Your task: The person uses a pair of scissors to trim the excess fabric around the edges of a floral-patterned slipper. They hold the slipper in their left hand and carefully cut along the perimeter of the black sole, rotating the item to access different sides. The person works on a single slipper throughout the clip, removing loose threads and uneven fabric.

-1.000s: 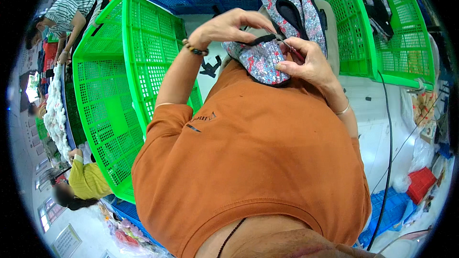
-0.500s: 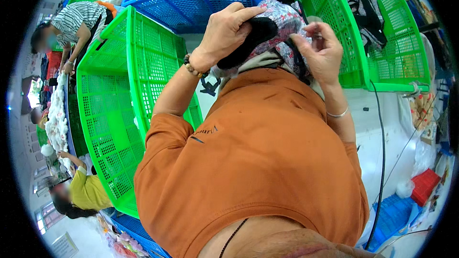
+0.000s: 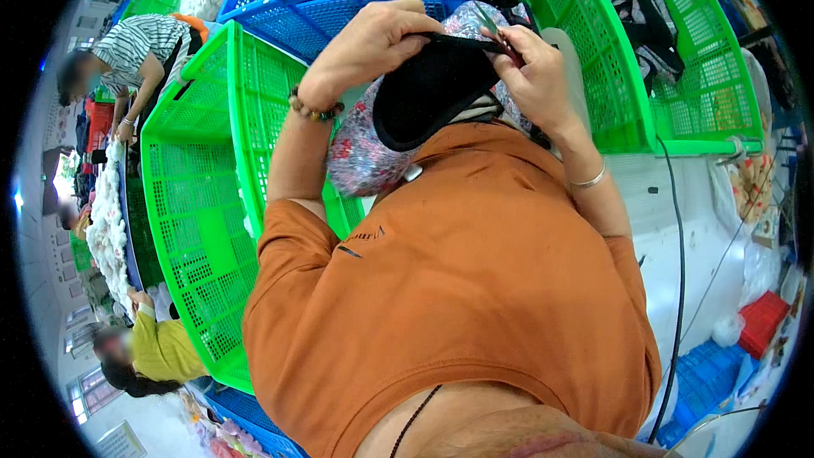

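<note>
A soft slipper-like piece [image 3: 437, 93], black and rounded on one face with flowered grey-and-red cloth around it, is held up in front of my body. My left hand [image 3: 373, 42] is closed, pinching the black edge at its top left. In my closed right hand [image 3: 536, 76] is a pair of small thread snips [image 3: 490, 24], with pointed blades and a reddish handle. The snips are at the right end of the black edge. More flowered cloth shows behind the snips, and my fingers hide part of the handle.
A blue crate [image 3: 356, 0] of similar flowered and black pieces stands ahead. Green crates flank me, left [image 3: 233, 119] and right [image 3: 585, 42], the right one holding more pieces. A black cable [image 3: 678, 288] hangs at right. Two people work at a table with white fluffy material [image 3: 108, 220] on the left.
The piece has been turned and spread, so its black face shows broadly. My left hand has moved left and up slightly; my right hand has come in leftward, and the snips now show.
</note>
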`<state>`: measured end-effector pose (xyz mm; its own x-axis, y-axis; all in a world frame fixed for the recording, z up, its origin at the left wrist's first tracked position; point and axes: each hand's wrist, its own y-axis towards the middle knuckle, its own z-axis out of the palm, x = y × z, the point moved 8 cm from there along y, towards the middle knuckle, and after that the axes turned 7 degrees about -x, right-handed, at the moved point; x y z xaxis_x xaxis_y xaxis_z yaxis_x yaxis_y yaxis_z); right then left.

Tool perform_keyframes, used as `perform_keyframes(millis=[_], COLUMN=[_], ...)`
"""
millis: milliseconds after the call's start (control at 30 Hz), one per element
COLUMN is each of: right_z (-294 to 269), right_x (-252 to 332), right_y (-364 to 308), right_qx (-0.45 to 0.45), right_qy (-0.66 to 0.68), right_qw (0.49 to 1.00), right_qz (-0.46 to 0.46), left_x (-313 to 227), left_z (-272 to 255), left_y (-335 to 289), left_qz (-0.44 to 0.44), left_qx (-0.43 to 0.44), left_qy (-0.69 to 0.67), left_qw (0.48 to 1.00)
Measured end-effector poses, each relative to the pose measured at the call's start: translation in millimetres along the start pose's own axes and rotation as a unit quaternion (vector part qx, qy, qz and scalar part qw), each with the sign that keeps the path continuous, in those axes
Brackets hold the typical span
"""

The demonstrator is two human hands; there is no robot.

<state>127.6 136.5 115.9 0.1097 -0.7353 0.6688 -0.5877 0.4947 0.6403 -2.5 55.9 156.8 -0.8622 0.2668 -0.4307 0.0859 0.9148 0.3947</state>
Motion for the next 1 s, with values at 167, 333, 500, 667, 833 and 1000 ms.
perform_keyframes(millis=[167,333,500,667,833,1000], right_z=[22.2,26.9,28.9,29.1,31.9,25.8], right_x=[-22.8,-18.1,-18.7,-20.6,-25.4,-21.8], right_y=[-13.6,-21.4,-26.4,-27.2,-30.7,-27.6], right_qx=[0.088,0.128,0.097,0.077,0.086,0.059], right_qy=[0.27,0.374,0.372,0.338,0.356,0.32], right_qw=[0.943,0.881,0.881,0.908,0.891,0.91], right_qz=[0.177,0.26,0.274,0.236,0.268,0.258], left_x=[28.0,41.0,37.4,34.3,31.7,26.1], left_z=[25.6,73.0,84.0,80.1,66.6,60.3], left_y=[-6.0,-24.4,-31.2,-31.2,-21.6,-17.1], left_qz=[0.024,-0.106,-0.061,-0.105,-0.183,-0.167], left_qx=[0.065,0.06,-0.017,-0.037,-0.018,-0.025], left_qy=[-0.26,-0.648,-0.699,-0.727,-0.556,-0.561], left_qw=[0.963,0.751,0.713,0.678,0.811,0.81])
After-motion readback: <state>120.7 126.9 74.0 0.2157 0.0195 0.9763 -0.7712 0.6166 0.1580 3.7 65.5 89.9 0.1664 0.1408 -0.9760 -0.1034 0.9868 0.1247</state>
